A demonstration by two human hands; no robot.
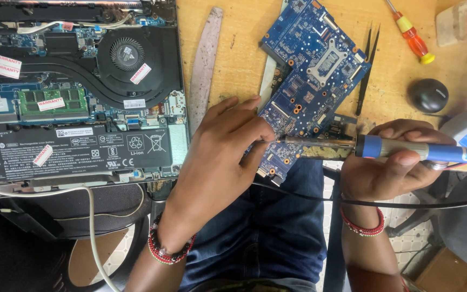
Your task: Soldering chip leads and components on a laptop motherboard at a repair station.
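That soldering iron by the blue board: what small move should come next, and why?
Probably ease the soldering iron tip slightly down onto the board. The right hand holds it level, its tip at the left hand fingertips on the board's lower edge.

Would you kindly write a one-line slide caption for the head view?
Right hand holds a blue soldering iron to a blue circuit board; left hand steadies it beside an opened laptop.

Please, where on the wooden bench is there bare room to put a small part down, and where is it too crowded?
Bare wood lies between the grey strip and the blue circuit board; a smaller patch lies between the tweezers and the red screwdriver. It is crowded where the left hand and right hand with the soldering iron meet.
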